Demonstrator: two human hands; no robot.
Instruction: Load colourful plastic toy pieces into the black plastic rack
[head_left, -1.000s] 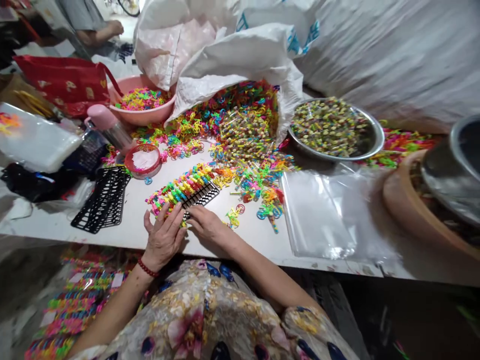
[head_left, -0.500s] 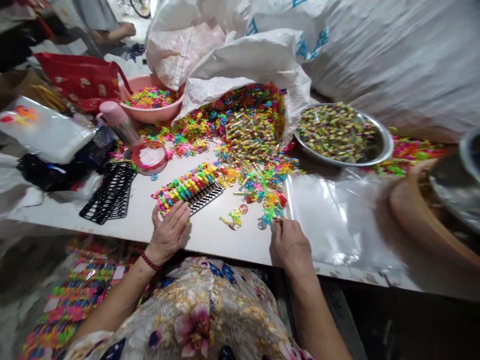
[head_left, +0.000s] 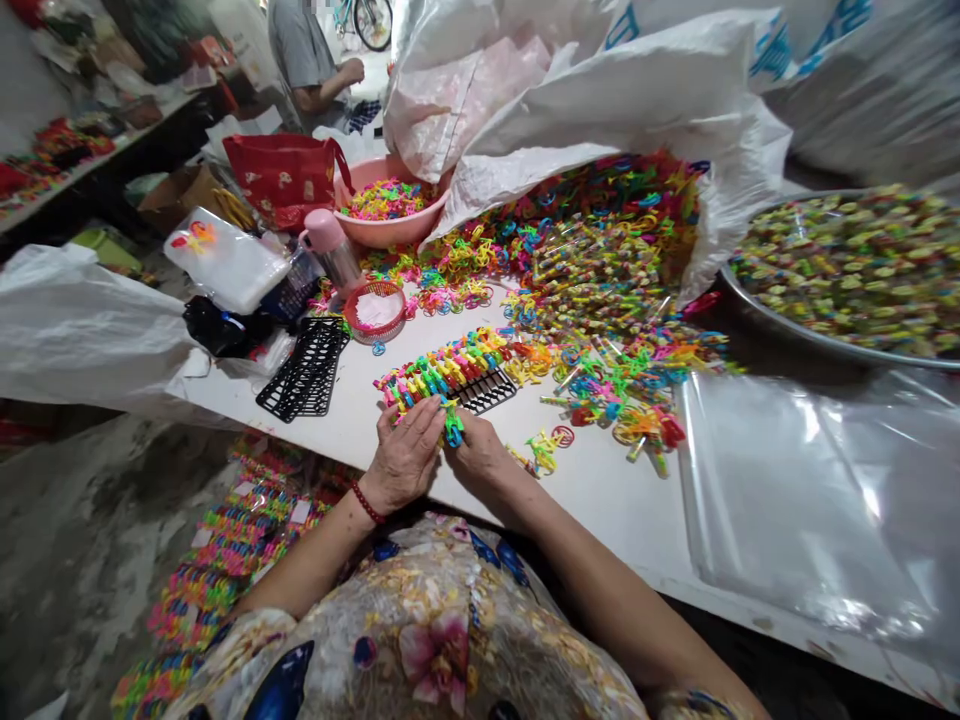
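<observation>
A black plastic rack (head_left: 487, 392) lies at an angle on the white table, its far part bare grid. Rows of small colourful plastic toys (head_left: 431, 373) fill the rest. My left hand (head_left: 405, 455), a red bead bracelet on its wrist, grips the near left end of the rack, fingers over the toys' edge. Close beside it, my right hand (head_left: 480, 448) pinches a small green-and-blue plastic toy (head_left: 454, 425) at the rack's near side; its fingertips are partly hidden. Right of that hand lie a loose yellow-green toy (head_left: 541, 455) and a red ring-shaped piece (head_left: 562, 436).
A heap of loose toys (head_left: 622, 270) spills from a white sack (head_left: 622, 110). Clear plastic bags (head_left: 795, 490) lie right, below a metal basin (head_left: 832, 345). Left are black racks (head_left: 304, 370), a red basket (head_left: 375, 310) and a pink flask (head_left: 326, 235). A person (head_left: 307, 70) is behind.
My right hand has moved left from the toy pile to the rack, bringing a green-and-blue toy. My left hand stays at the rack. The view has turned left.
</observation>
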